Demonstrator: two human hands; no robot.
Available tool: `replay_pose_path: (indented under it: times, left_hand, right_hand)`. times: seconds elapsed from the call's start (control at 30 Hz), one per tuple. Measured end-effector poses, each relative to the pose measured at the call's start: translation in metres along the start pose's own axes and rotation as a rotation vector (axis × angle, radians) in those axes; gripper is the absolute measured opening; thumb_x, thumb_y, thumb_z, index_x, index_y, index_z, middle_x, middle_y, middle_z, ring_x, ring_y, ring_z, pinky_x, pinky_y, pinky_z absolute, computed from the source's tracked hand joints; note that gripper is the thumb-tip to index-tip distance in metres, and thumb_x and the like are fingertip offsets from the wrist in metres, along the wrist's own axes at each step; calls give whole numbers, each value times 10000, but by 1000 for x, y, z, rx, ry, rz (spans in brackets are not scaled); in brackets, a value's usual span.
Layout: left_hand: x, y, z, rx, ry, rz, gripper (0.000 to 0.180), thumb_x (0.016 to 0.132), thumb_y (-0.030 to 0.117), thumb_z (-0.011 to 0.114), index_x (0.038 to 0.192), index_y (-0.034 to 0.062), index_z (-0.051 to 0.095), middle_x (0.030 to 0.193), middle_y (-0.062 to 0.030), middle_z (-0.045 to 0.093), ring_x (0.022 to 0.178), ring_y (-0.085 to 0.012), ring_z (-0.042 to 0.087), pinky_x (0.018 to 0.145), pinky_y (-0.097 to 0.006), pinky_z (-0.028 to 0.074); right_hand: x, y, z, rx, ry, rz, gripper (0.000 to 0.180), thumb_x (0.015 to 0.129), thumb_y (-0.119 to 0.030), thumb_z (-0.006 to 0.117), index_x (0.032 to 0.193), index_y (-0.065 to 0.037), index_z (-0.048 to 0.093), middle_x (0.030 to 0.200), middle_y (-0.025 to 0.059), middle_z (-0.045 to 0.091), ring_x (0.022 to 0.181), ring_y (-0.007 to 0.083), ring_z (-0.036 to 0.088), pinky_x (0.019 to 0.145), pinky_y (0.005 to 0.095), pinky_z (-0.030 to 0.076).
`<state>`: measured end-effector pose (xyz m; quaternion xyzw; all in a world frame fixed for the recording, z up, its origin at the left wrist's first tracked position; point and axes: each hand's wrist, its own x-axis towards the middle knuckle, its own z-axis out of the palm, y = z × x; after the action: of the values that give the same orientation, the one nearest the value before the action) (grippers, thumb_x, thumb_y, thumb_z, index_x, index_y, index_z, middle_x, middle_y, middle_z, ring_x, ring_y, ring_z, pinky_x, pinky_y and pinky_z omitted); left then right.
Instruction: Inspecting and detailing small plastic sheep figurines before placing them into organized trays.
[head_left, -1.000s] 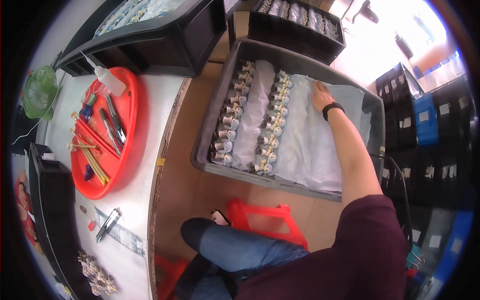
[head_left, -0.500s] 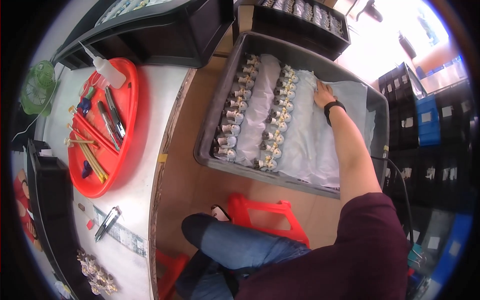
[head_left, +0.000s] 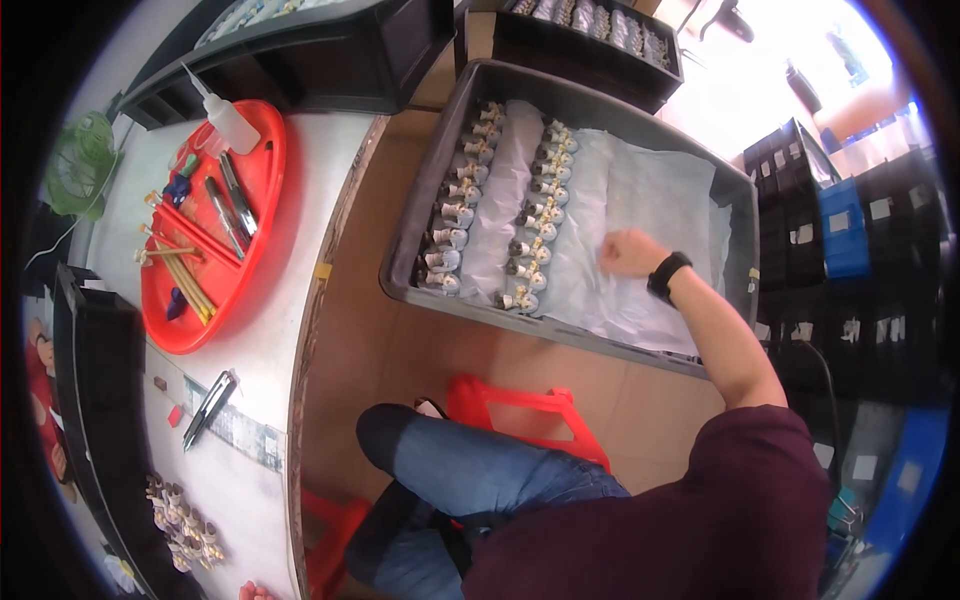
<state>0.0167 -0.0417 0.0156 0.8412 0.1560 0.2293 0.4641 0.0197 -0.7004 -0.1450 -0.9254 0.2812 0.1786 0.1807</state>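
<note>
My right hand [head_left: 632, 253], a dark watch band on its wrist, is over the white sheet [head_left: 655, 195] inside the large grey bin [head_left: 400, 270]. Its fingers are curled in, and nothing shows in them. Beneath it the sheet lies flat with light creases. To its left, small painted figurines stand in two rows [head_left: 448, 215] [head_left: 543, 215], with a crumpled white paper strip [head_left: 503, 200] between them. Only the fingertips of my left hand [head_left: 254, 592] show at the lower edge by the table; what they do is hidden.
On the white table [head_left: 330, 150] are a red tray [head_left: 270, 215] with brushes, knives and a squeeze bottle [head_left: 232, 125], a pen-like tool [head_left: 210, 410] and a figurine cluster [head_left: 185, 530]. Black crates [head_left: 590, 60] stand behind; stacked bins [head_left: 850, 235] rise at right. A red stool [head_left: 540, 405] is below.
My right hand has come nearer and slightly left over the sheet, from lying flat to curled. The whole view has shifted a little. Left fingertips now show at the lower edge.
</note>
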Motion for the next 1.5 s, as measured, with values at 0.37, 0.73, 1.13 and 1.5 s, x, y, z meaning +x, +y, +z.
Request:
replay_pose_path:
  times: [0.37, 0.73, 1.13, 1.5]
  left_hand:
    - [-6, 3, 2, -221, -107, -98, 218, 853, 92, 490, 1039, -16, 522, 953, -92, 547, 819, -163, 504, 744, -287, 413]
    - [-1, -4, -16, -501, -89, -152, 143, 788, 3, 574, 929, -24, 582, 884, -65, 609, 811, -100, 569, 729, -216, 459]
    - [2, -33, -22, -212, -39, 176, 155, 763, 42, 579, 908, 6, 617, 818, -40, 631, 744, -79, 565, 694, -212, 450]
    - [10, -61, -46, 444, 287, 322, 128, 752, 142, 532, 736, 22, 575, 768, -163, 572, 740, -337, 545, 676, -415, 437]
  right_hand:
    - [-23, 22, 35, 236, -375, -301, 266, 670, -239, 585, 875, -86, 658, 785, 92, 654, 707, 175, 610, 628, 310, 474]
    - [-79, -182, -49, 212, 69, -703, 166, 787, -125, 522, 703, 11, 564, 585, 124, 575, 565, 170, 586, 525, 289, 442]
    - [-185, -459, 26, 346, 79, -1479, 248, 794, -145, 558, 1024, -54, 541, 721, 77, 550, 624, 133, 493, 600, 251, 415]
    - [-188, -465, 54, 334, 400, -1357, 151, 778, -173, 543, 799, -33, 596, 718, 130, 551, 669, 269, 536, 610, 344, 423]
